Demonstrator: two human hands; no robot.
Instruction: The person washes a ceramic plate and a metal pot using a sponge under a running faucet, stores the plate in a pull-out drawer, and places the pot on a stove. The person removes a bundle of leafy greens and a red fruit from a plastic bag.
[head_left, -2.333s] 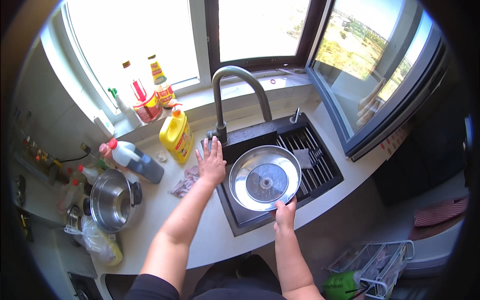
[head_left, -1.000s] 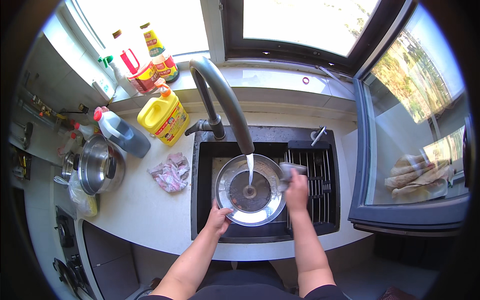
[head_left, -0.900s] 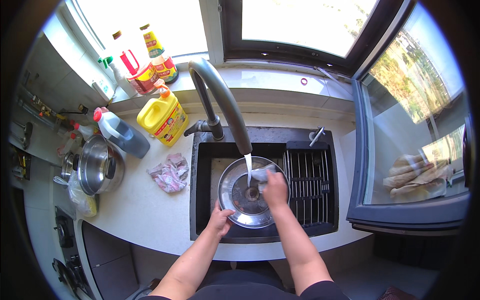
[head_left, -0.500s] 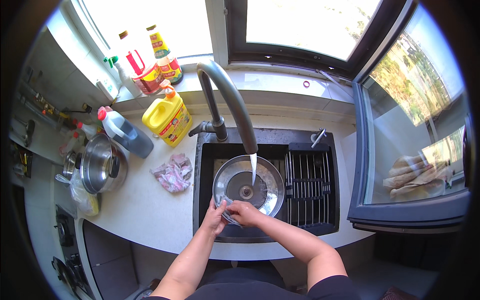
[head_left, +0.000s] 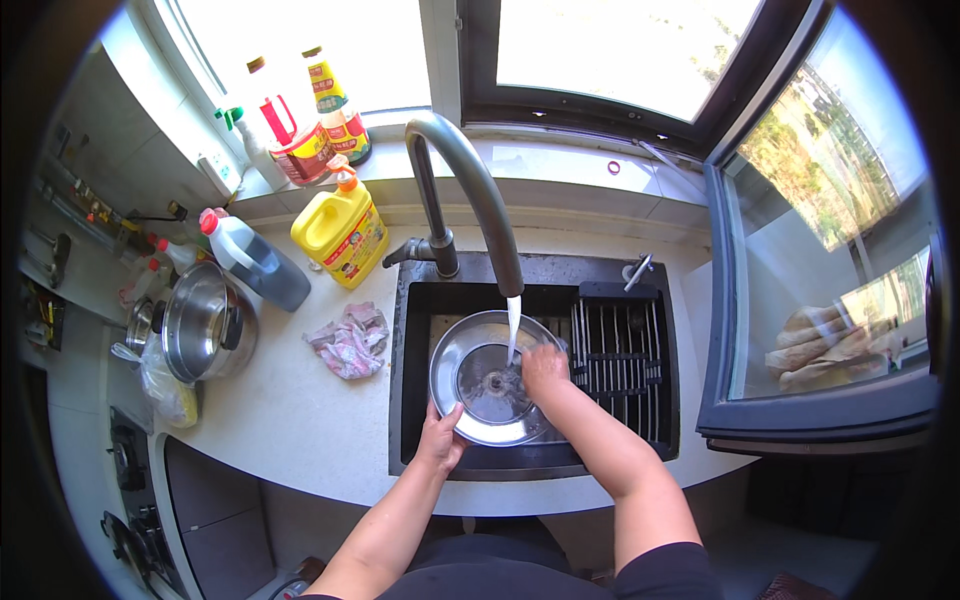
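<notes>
A round steel pot lid (head_left: 474, 424) with a see-through middle is held tilted over the black sink (head_left: 398, 380), its inner side up. My left hand (head_left: 440, 438) grips its near left rim, thumb on top. My right hand (head_left: 545, 372) is closed and presses on the right part of the lid, its fingers blurred; what they hold, if anything, cannot be made out. Water (head_left: 514, 325) runs from the grey tap (head_left: 470, 180) onto the lid beside my right hand.
Right in the sink is a drying rack (head_left: 615, 385). On the counter left lie a crumpled pink cloth (head_left: 350, 341), a yellow pump jug (head_left: 340, 235), a blue-grey jug (head_left: 260, 265) and a steel pot (head_left: 205, 325). An open window sash (head_left: 715, 300) juts in at right.
My right hand has moved from the near left rim, beside my left hand, to the lid's right side. My left hand still holds the rim. The view has shifted slightly.
</notes>
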